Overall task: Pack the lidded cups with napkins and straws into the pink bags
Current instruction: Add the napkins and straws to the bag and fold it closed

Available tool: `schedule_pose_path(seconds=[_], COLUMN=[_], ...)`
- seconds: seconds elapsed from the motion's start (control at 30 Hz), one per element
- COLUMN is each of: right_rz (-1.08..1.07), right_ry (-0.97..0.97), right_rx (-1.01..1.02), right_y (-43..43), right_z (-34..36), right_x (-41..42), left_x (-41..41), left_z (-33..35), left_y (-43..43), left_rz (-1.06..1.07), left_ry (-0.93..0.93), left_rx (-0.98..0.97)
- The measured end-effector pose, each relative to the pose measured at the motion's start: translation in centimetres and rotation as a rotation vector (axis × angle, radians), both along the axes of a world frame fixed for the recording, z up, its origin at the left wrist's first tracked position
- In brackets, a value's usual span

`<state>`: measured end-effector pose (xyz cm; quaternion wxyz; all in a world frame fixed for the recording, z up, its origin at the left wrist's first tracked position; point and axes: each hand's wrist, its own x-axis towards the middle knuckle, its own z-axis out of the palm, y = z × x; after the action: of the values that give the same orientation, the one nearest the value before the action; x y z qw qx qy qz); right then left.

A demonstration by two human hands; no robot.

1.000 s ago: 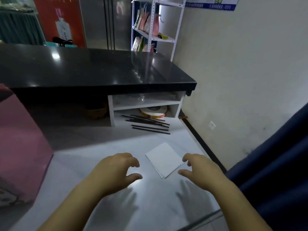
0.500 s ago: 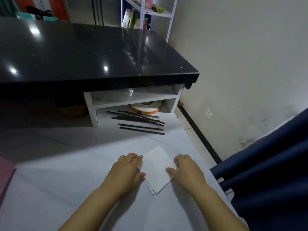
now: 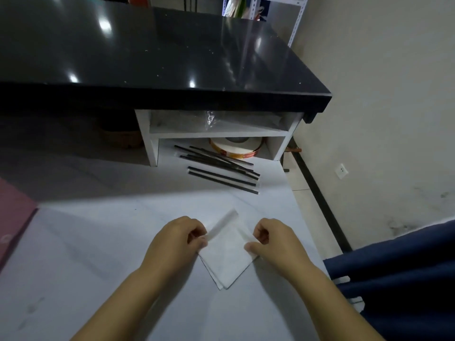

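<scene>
Dim lighting. Glare spots mark the glossy black counter [image 3: 147,57]; its shadow covers the far strip of the white worktop [image 3: 98,242]. Wide-angle distortion bends the edges. The napkin [image 3: 229,262] has a blurred raised flap.

No legible text, number, brand or sign. The orange-red band around the roll [image 3: 235,150], in the lower compartment of the white shelf unit under the black bench, carries small printed marks too fine and blurred to read. A faint pale mark shows on the pink bag [image 3: 14,217] at the left edge, near its lower part; its form cannot be made out. The coloured packets [image 3: 237,7] on the metal rack at the far side are cut off by the frame, and no lettering can be read on them.
</scene>
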<state>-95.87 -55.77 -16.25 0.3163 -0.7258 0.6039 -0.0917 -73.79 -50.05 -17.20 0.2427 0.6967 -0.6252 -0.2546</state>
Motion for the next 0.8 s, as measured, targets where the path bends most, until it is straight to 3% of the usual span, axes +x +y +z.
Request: schedule_pose_path(seconds=[0.2,0.33,0.57,0.8], right_rz=[0.095,0.143,0.422,0.449], right_ry=[-0.174,-0.252,0.113,0.120], right_rx=[0.050,-0.026,0.004,0.001], right_y=[-0.6,-1.8,-2.9,-3.1], right_z=[0.9,1.7,0.6,0.2], right_x=[-0.8,-0.1,2.0,2.8], left_x=[0.6,1.1,1.0,1.0], left_z=[0.2,0.6,0.8,0.3], left_y=[1.0,1.0,0.7,0.8], left_rz=[-0.046,-0.073,-0.111,-0.121], left_ry=[0.070,0.070,-0.036,-0.072], left_rx=[0.047,0.090,0.106,0.080])
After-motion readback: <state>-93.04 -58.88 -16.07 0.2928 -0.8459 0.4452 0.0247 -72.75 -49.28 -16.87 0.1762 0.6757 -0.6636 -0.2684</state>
